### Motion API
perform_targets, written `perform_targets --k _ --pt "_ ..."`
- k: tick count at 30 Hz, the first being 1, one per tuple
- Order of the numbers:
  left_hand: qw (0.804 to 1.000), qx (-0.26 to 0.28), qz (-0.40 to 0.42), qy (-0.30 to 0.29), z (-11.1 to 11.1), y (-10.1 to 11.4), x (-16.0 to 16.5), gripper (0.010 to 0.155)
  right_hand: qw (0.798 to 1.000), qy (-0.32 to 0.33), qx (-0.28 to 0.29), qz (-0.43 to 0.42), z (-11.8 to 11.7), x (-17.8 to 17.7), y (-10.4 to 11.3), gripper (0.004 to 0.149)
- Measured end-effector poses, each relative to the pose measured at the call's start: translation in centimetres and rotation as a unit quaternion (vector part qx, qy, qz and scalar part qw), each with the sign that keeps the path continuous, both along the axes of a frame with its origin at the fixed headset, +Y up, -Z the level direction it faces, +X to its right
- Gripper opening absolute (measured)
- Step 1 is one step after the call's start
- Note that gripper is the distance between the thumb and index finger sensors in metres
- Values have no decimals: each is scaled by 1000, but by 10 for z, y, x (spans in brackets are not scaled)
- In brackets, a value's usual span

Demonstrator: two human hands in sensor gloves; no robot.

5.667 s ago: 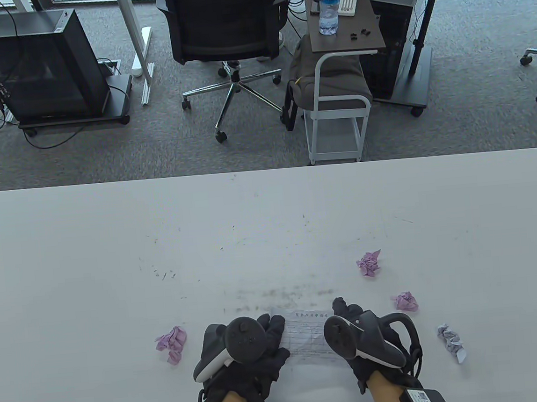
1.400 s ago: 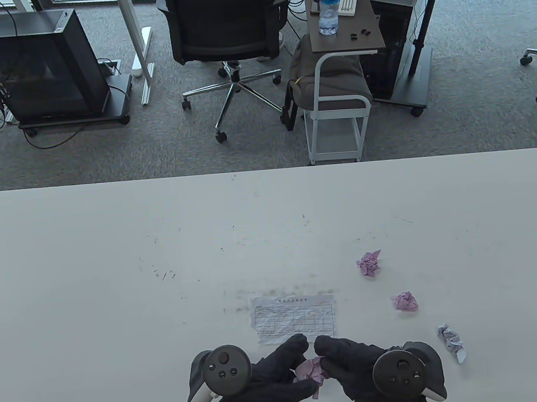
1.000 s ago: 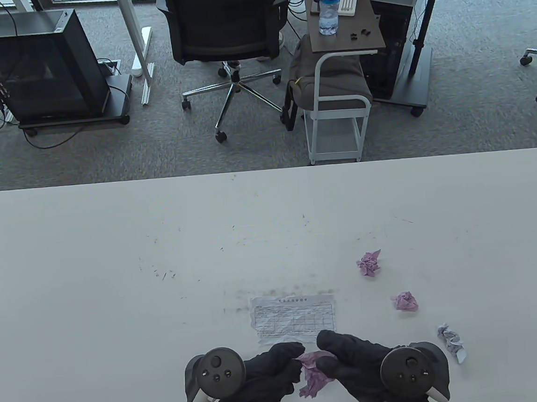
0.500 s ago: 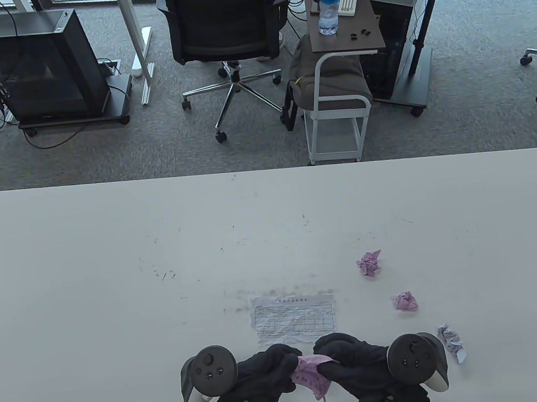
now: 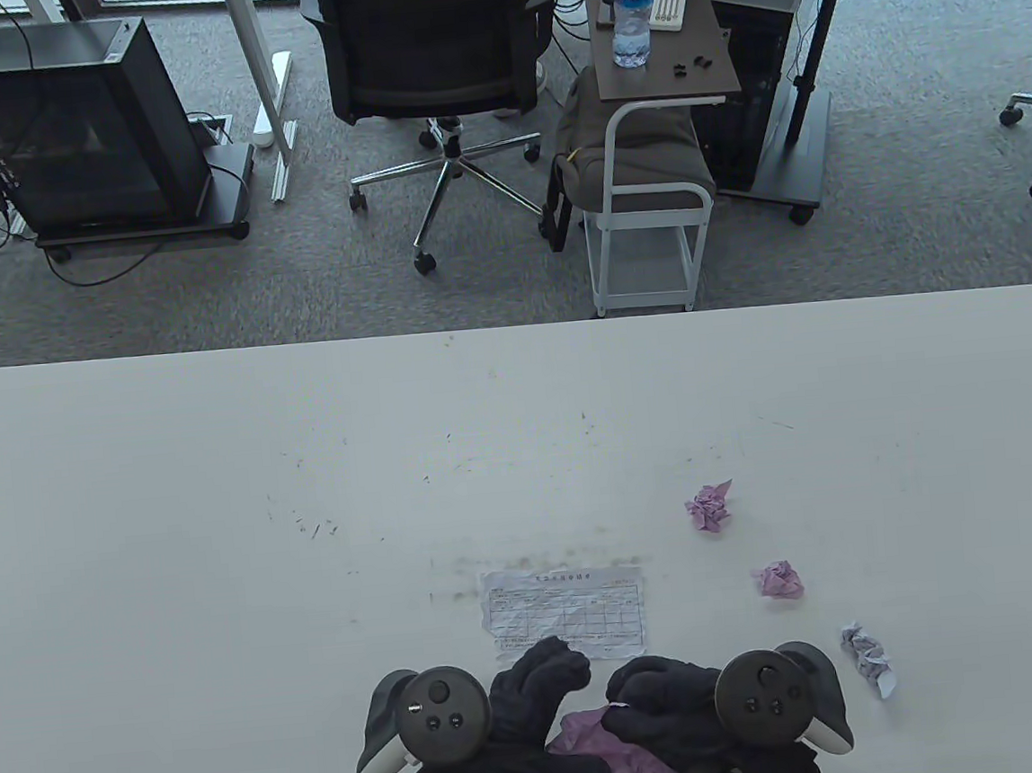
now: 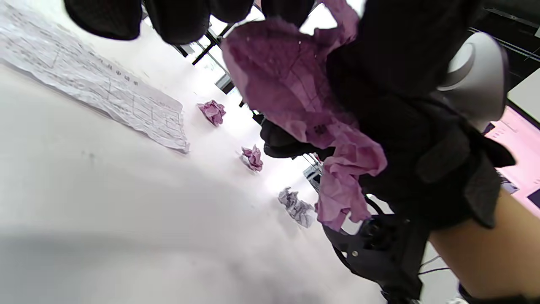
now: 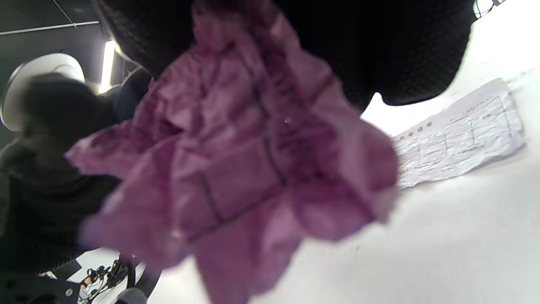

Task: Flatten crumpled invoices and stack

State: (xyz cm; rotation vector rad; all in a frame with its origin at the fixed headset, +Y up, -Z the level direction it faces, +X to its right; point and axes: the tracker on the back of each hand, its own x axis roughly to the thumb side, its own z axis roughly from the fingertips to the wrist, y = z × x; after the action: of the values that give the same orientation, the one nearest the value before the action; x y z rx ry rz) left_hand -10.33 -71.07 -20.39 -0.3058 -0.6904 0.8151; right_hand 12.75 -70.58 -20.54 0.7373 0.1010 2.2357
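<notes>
Both gloved hands held one purple invoice (image 5: 622, 750) between them at the near edge of the white table (image 5: 176, 524), at about 6 o'clock in the table view. The left hand (image 5: 519, 729) pinched its left side, with its upper fingers lifted and spread toward 12 o'clock. The right hand (image 5: 670, 707) had its fingers curled round the sheet's right side. The sheet was partly opened, still deeply creased, and its lower corner hung down toward 5 o'clock. In the left wrist view the purple paper (image 6: 295, 109) showed a printed grid and drooped clear of the tabletop.

Just beyond the fingers, at 12 o'clock from them, a flattened white invoice (image 5: 565, 614) lay alone on the table, wrinkled but spread flat. Three crumpled balls sat well apart to the right: a purple one (image 5: 709, 508) at about 1 o'clock from the hands, a second purple one (image 5: 778, 580) at 2 o'clock, and a pale grey-white one (image 5: 867, 658) at 3 o'clock, just beside the tracker (image 5: 765, 703) on the right hand.
</notes>
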Motion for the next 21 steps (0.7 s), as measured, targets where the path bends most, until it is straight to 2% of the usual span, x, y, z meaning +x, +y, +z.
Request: perform_targets --k 2,3,7,14,21 --pt "999 17 21 27 0 2 -2 47 1000 3 -9 0 0 -2 -1 32" --pt "998 23 36 39 -1 2 -3 43 1000 5 -13 3 0 -2 -2 32" --pt "992 22 101 77 -2 3 -12 43 999 16 -46 -9 -3 -3 -6 40" --pt "986 83 76 124 -1 8 -18 43 997 17 -72 -3 -5 -2 -12 38" --pt "982 83 82 147 -4 8 -25 44 996 -2 -74 -43 -8 3 -11 40"
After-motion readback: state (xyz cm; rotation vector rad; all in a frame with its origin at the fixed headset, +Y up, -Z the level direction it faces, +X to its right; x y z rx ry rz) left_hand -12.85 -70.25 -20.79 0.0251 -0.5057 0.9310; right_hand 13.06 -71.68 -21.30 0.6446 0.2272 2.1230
